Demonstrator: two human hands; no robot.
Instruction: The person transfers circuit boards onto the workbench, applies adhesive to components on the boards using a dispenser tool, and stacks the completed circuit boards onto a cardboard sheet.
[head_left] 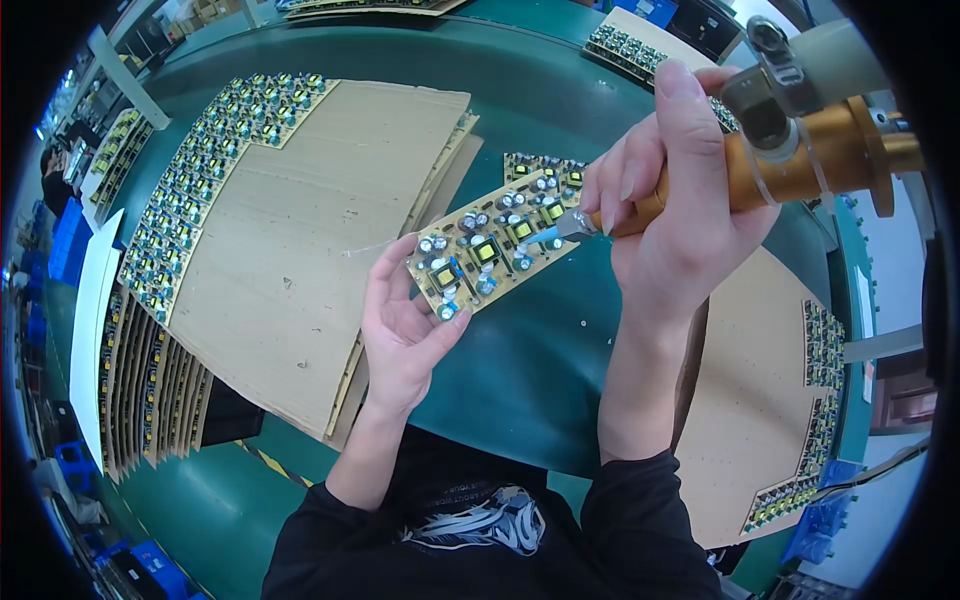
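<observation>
My left hand (400,320) is closed on the left end of a circuit board panel (465,285), thumb along the near edge and fingers at the far side. Yellow-topped transformers and round capacitors cover the panel, which is tilted above the green table. My right hand (680,190) wraps round an orange cylindrical glue gun (745,165). Its pale blue nozzle (543,237) points down at the components near the panel's middle; whether it touches them I cannot tell. Behind the held panel lies another circuit board (520,163), partly hidden by it and by my right hand.
On the left, a cardboard stack (330,190) bears rows of circuit boards (190,190). More cardboard (750,370) with boards (823,345) lies on the right. Cardboard layers with boards (150,390) stand at lower left. A person (57,185) sits at far left.
</observation>
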